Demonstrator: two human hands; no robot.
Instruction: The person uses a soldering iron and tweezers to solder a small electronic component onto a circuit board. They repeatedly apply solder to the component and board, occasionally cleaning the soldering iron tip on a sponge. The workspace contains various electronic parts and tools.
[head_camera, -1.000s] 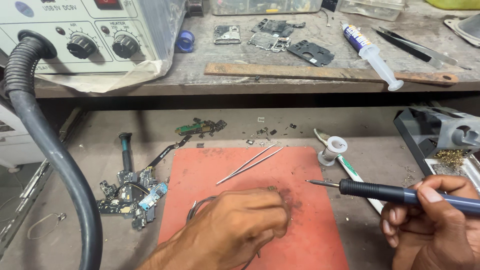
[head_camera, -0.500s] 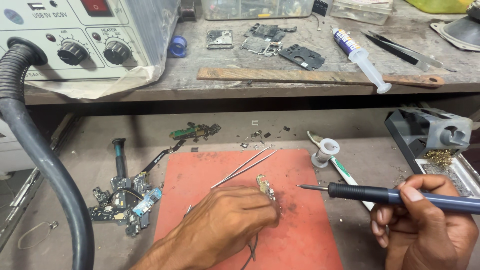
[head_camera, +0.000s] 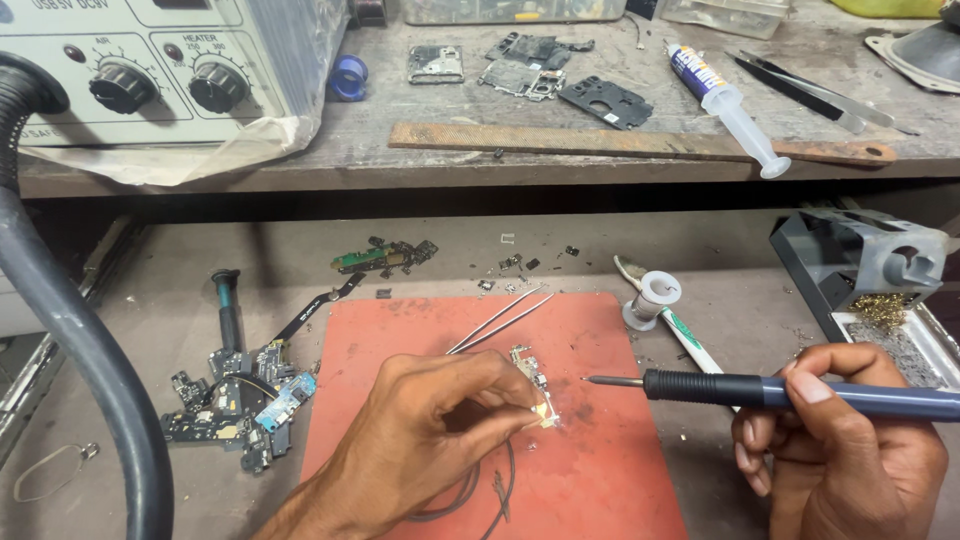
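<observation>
On the red rubber mat (head_camera: 600, 470), your left hand (head_camera: 440, 420) pinches the small gold-edged circuit board (head_camera: 535, 385) steady near the mat's centre, so the blue-handled soldering iron (head_camera: 760, 392) gripped in your right hand (head_camera: 840, 450) can reach it.

Two-level repair workbench, worn grey surfaces.
Upper shelf (head_camera: 600, 110) spans 10 to 2 o'clock; its front edge casts a dark shadow band over the lower bench top (head_camera: 160, 270), which is dusty, scuffed and evenly lit from above.

Electronics repair workshop, soldering iron (head_camera: 760, 392), circuit boards (head_camera: 240, 405)
</observation>
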